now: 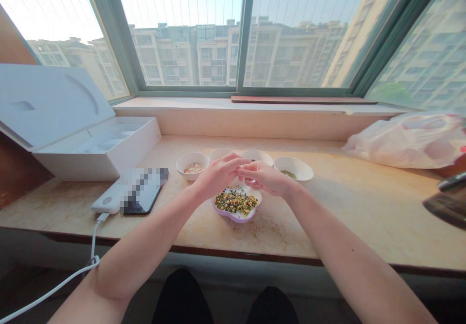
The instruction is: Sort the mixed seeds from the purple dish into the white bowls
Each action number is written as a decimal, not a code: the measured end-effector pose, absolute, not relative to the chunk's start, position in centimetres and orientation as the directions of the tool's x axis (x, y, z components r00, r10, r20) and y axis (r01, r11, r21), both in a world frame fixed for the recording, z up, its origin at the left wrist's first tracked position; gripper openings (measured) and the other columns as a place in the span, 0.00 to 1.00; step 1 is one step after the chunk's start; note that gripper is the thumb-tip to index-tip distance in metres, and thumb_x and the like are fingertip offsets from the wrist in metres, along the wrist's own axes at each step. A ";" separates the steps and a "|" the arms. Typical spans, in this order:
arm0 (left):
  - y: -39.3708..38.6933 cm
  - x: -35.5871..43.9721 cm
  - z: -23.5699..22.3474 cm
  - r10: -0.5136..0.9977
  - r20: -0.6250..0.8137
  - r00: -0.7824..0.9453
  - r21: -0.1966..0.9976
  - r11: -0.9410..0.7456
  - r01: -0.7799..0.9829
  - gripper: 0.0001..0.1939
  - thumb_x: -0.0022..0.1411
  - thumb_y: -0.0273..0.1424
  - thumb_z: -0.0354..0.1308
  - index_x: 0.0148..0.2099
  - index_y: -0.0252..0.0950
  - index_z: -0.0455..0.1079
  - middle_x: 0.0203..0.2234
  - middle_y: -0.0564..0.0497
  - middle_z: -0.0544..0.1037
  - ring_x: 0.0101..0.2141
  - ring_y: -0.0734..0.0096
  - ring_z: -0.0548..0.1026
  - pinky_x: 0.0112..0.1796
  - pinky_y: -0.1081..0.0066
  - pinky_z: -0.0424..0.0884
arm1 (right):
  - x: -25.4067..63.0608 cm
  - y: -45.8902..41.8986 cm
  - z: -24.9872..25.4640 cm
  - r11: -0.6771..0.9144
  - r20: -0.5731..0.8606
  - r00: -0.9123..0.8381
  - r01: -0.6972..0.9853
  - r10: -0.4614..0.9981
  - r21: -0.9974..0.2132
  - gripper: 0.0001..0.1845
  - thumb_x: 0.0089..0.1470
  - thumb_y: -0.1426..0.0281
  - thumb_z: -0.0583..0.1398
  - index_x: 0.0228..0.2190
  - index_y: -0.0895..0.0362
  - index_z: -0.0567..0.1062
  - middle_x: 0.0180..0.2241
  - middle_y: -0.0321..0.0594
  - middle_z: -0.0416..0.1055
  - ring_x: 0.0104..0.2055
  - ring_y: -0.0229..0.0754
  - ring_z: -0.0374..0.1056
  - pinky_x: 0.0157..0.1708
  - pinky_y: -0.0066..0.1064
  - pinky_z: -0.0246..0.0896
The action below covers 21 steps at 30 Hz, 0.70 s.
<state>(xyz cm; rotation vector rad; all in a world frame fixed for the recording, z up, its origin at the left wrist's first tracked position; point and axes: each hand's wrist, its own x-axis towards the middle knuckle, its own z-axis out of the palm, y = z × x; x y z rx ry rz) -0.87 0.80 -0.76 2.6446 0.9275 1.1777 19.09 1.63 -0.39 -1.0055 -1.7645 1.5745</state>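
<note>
Above a purple-rimmed dish point(238, 218) of mixed beans, my two hands meet at the fingertips. My left hand point(223, 172) is curled palm down, its fingers together and its thumb mostly hidden. The fingers of my right hand point(267, 176) are pinched against the left fingertips; whatever lies between them is too small or hidden to name. Green, black and tan beans point(236, 202) fill the dish. Behind the hands stands a row of several white bowls: the left bowl point(182, 170) holds pale and reddish pieces, the right bowl point(306, 171) small green beans. My hands partly cover the middle bowls.
Left of the bowls lie a phone point(140, 208) and a white power bank point(109, 195) with a cable point(54, 292). An open white box point(127, 154) stands behind them. On the right are a plastic bag point(404, 142) and a dark object point(447, 202). Windows line the back.
</note>
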 end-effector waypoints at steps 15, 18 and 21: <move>0.7 -0.9 -0.4 0.774 0.433 0.463 0.397 -0.625 0.672 0.16 0.67 0.21 0.54 0.53 0.35 0.76 0.47 0.45 0.82 0.45 0.64 0.81 0.49 0.64 0.76 | 19.5 2.2 -0.1 0.261 0.221 -0.201 0.203 0.954 -0.944 0.24 0.44 0.50 0.72 0.31 0.59 0.81 0.19 0.32 0.65 0.23 0.34 0.54 0.24 0.30 0.48; 0.3 -1.0 0.0 0.755 0.236 0.612 0.292 -0.656 0.696 0.12 0.67 0.22 0.54 0.44 0.35 0.79 0.39 0.46 0.83 0.41 0.61 0.81 0.46 0.64 0.75 | 19.6 2.2 0.1 0.329 0.302 -0.132 0.307 0.944 -0.893 0.23 0.44 0.51 0.71 0.32 0.58 0.83 0.23 0.37 0.72 0.24 0.36 0.58 0.24 0.31 0.51; -0.1 -0.9 0.3 0.631 0.146 0.762 0.245 -0.769 0.591 0.10 0.67 0.25 0.58 0.47 0.35 0.79 0.43 0.46 0.82 0.43 0.62 0.80 0.47 0.66 0.74 | 19.7 2.4 0.0 0.401 0.373 -0.148 0.351 0.916 -0.846 0.19 0.46 0.54 0.70 0.32 0.56 0.84 0.28 0.40 0.77 0.27 0.38 0.62 0.27 0.32 0.56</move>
